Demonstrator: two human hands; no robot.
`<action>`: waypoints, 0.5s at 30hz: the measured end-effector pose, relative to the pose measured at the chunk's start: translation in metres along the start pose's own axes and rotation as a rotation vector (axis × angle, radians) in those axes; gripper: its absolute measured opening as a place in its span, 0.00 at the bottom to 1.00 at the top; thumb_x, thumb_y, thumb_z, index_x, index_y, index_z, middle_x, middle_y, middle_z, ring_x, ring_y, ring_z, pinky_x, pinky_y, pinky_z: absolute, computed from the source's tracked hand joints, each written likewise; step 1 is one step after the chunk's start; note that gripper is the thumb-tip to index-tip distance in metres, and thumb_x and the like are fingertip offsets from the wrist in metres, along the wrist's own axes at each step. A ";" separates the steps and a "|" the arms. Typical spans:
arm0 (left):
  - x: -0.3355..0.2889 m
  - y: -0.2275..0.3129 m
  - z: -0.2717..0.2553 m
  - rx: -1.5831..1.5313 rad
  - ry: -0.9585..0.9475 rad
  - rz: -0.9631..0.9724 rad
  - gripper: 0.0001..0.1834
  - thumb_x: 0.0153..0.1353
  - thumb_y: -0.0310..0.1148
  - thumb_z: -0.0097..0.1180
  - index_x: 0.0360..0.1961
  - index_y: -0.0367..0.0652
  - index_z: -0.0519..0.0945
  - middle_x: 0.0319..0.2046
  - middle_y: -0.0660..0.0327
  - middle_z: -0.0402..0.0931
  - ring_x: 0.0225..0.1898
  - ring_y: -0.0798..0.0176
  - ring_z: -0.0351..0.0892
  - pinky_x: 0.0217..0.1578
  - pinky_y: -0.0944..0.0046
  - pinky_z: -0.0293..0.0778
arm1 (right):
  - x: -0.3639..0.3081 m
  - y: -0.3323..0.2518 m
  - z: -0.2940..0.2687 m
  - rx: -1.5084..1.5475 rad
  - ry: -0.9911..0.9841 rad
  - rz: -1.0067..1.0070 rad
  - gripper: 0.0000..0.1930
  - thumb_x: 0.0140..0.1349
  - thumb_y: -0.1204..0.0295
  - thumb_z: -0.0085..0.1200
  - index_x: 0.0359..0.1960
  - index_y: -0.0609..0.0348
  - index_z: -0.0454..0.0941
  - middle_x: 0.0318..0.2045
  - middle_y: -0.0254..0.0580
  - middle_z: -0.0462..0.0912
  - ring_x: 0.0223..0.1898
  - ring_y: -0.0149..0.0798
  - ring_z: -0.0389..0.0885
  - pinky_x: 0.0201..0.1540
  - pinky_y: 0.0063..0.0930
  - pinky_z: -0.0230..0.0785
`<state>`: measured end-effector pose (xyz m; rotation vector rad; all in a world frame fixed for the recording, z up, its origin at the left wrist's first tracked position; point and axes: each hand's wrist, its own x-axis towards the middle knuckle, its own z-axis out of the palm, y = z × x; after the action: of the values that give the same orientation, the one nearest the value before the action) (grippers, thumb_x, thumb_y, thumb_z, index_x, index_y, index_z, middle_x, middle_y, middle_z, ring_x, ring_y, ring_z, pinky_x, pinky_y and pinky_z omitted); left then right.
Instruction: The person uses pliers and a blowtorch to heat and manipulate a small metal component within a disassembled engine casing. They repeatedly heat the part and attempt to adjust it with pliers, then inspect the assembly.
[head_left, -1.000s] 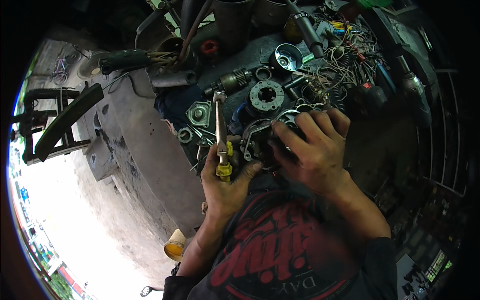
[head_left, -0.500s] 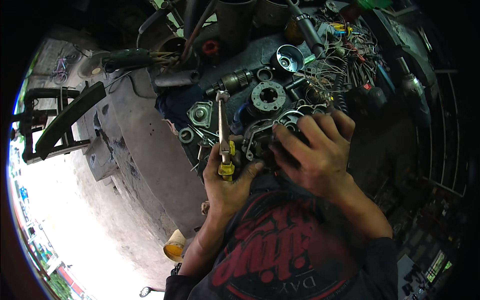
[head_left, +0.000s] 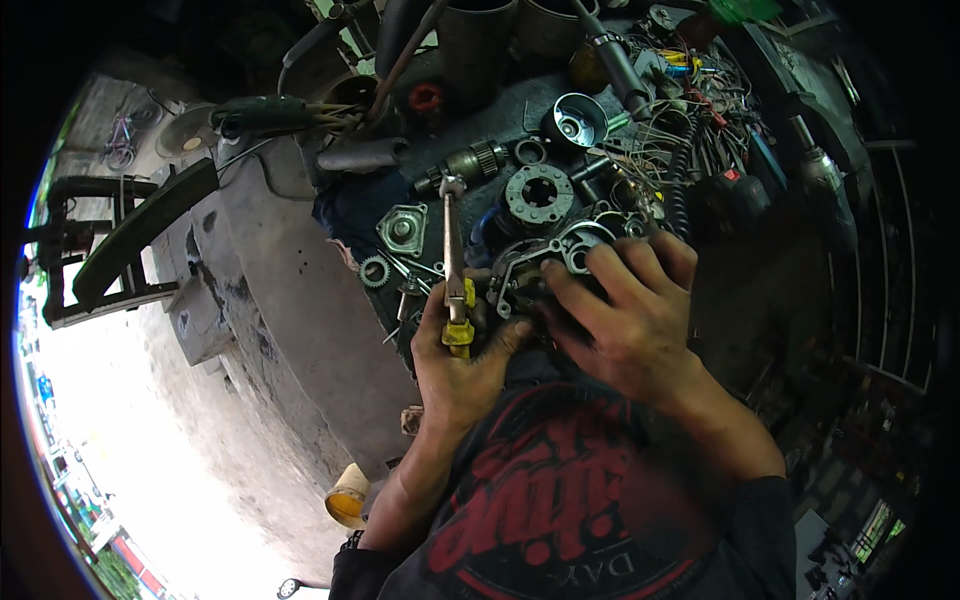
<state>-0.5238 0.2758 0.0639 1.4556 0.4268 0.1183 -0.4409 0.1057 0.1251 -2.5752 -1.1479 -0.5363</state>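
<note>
My left hand (head_left: pixel 455 375) is closed around a long steel tool with yellow grips (head_left: pixel 458 335), apparently pliers. The tool's narrow shank points away from me, with its jaw end above the bench. The left thumb reaches toward a cast metal housing (head_left: pixel 565 245) with a bracket arm and round openings. My right hand (head_left: pixel 635 325) is curled against the near right side of this housing. Its index fingertip presses by the housing's edge; the thumb and what lies under the palm are in shadow. Just beyond the housing lies a round metal plate with a central hole (head_left: pixel 538 193).
On the bench lie a gear-ended shaft (head_left: pixel 472 162), a metal cover (head_left: pixel 402 231), a small gear (head_left: pixel 374 271) and an open metal cup (head_left: pixel 576 118). Tangled wires and tools (head_left: pixel 700 100) pile up at the far right. A yellowish bucket (head_left: pixel 347 497) stands on the floor at left.
My right hand has drawn slightly nearer and its fingers have shifted, so more of the housing's round opening shows. The left hand keeps its hold on the yellow-gripped tool.
</note>
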 end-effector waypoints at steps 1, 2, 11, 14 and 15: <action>0.001 0.000 0.000 -0.017 -0.004 -0.005 0.31 0.53 0.24 0.79 0.57 0.39 0.78 0.30 0.75 0.68 0.33 0.78 0.67 0.38 0.75 0.70 | 0.000 0.003 0.001 0.017 -0.077 0.055 0.17 0.47 0.62 0.72 0.41 0.48 0.87 0.38 0.31 0.78 0.40 0.38 0.75 0.55 0.45 0.60; 0.002 0.000 0.001 -0.036 -0.005 -0.007 0.30 0.53 0.24 0.78 0.57 0.39 0.78 0.31 0.75 0.68 0.33 0.78 0.67 0.38 0.75 0.70 | 0.000 0.004 0.001 0.007 -0.075 0.092 0.18 0.47 0.62 0.72 0.41 0.48 0.87 0.39 0.31 0.78 0.41 0.38 0.75 0.56 0.44 0.60; 0.006 0.001 0.001 -0.014 -0.037 0.006 0.30 0.55 0.21 0.76 0.57 0.37 0.77 0.33 0.73 0.72 0.35 0.77 0.70 0.41 0.74 0.73 | -0.003 0.005 0.006 -0.026 0.008 0.084 0.18 0.48 0.61 0.73 0.43 0.45 0.87 0.34 0.31 0.75 0.39 0.38 0.75 0.53 0.43 0.59; 0.006 0.002 -0.002 -0.025 -0.040 0.000 0.30 0.55 0.20 0.75 0.58 0.36 0.76 0.41 0.67 0.79 0.41 0.74 0.77 0.46 0.71 0.76 | -0.005 0.001 0.004 0.011 0.030 0.057 0.18 0.49 0.62 0.72 0.43 0.45 0.87 0.34 0.31 0.75 0.39 0.37 0.74 0.53 0.43 0.58; 0.006 0.002 -0.002 -0.042 -0.041 0.002 0.31 0.55 0.20 0.75 0.58 0.36 0.75 0.43 0.65 0.80 0.43 0.72 0.79 0.48 0.70 0.77 | -0.005 0.002 0.005 0.008 0.035 0.043 0.17 0.49 0.63 0.72 0.43 0.45 0.87 0.35 0.31 0.75 0.39 0.37 0.74 0.53 0.42 0.58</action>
<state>-0.5186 0.2802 0.0643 1.4148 0.3872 0.0989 -0.4417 0.1033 0.1184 -2.5666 -1.0791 -0.5631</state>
